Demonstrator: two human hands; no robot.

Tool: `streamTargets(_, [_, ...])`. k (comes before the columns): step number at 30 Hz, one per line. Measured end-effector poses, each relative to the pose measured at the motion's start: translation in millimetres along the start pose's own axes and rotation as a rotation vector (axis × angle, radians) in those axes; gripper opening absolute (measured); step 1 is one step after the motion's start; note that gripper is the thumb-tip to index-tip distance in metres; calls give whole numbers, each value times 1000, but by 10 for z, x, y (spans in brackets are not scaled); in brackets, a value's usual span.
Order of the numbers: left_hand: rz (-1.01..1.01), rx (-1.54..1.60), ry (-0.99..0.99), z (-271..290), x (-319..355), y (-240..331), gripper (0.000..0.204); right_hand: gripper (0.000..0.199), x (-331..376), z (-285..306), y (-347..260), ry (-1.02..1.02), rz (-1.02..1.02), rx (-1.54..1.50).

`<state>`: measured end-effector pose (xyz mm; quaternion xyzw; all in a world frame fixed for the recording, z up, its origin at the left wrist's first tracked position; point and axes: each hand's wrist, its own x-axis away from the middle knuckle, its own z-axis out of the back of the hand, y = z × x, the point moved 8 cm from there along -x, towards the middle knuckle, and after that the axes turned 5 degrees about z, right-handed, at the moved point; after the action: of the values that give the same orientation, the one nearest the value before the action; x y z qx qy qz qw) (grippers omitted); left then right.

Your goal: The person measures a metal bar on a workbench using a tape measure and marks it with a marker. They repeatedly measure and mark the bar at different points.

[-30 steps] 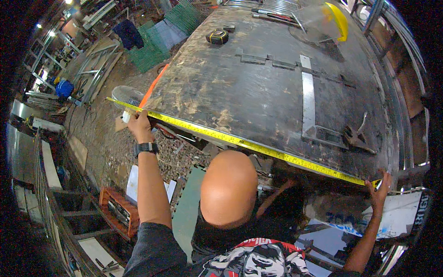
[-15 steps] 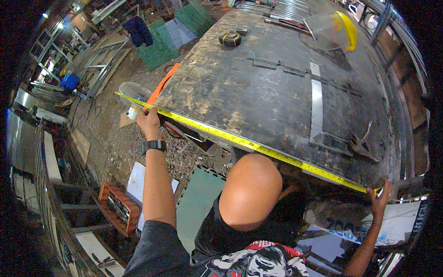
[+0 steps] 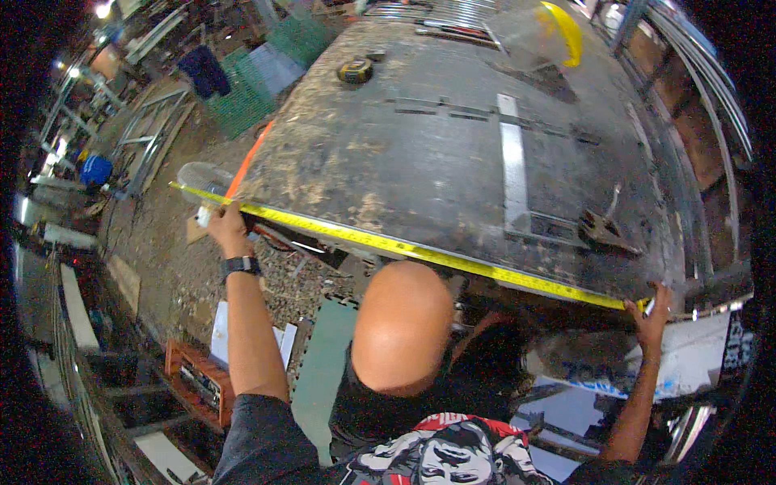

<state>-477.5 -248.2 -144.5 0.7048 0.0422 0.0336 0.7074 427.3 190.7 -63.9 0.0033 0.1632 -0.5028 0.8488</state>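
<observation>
A yellow tape measure blade is stretched along the near edge of a worn, dark tabletop. At the table's near left corner, my left hand is closed on the blade, whose free end juts out to the left past my fingers. Toward the near right corner, my right hand grips the other end of the tape; a small yellow and dark piece shows between its fingers. An orange strip runs along the table's left edge, close to my left hand.
On the table lie a black and yellow compact object, a flat metal strip, a rusty bracket and a yellow-rimmed clear shield. A fan stands by the left corner. An orange crate sits lower left, near my knee.
The view has shifted, so the scene appears further left and slightly higher. Both hands keep their hold on the tape, which still lies along the table's near edge.
</observation>
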Motion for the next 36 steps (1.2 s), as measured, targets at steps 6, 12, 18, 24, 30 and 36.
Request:
streamTargets(6, [-46, 110, -218, 3, -264, -201, 32, 80, 1, 65, -199, 72, 14, 50])
streamTargets(12, [-31, -273, -151, 58, -485, -179, 40, 81, 18, 142, -348, 137, -19, 95])
streamTargets(18, [112, -133, -182, 66, -453, -196, 37, 84, 53, 156, -445, 143, -12, 53])
streamTargets(24, [144, 12, -241, -25, -504, -238, 37, 86, 105, 202, -507, 209, -26, 42])
streamTargets(30, [-307, -680, -309, 7, -486, -102, 37, 75, 126, 238, -517, 261, -10, 23])
streamTargets(36, [52, -256, -181, 76, -352, -108, 39, 43, 136, 274, -420, 402, 12, -156])
